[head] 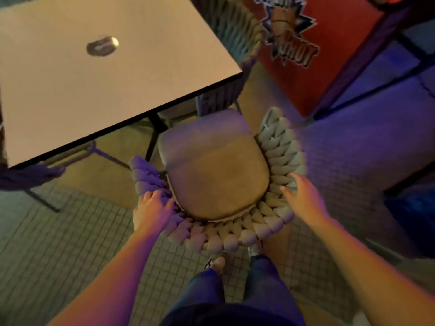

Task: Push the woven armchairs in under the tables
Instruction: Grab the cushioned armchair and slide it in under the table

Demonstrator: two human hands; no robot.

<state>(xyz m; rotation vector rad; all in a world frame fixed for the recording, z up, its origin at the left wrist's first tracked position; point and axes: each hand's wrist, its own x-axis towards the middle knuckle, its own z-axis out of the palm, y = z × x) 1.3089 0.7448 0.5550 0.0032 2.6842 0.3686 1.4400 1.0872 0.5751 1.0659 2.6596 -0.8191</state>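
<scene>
Armchair (215, 170) at the table's (117, 90) near corner.
Left hand (153, 211) grips its woven rim; right hand (303, 198) rests spread, holding nothing.

hands: left (153, 209), right (303, 196) on armchair (215, 170) backrest | table (141, 85) ahead

Both bare forearms are reaching forward and down from the lower edge of the view, spread apart. The left hand (153, 211) is lying palm down with fingers (164, 201) curled over the woven armchair (266, 228) at its left rear rim. The right hand (303, 198) is hovering at the right rim, fingers loosely spread, contact unclear
</scene>
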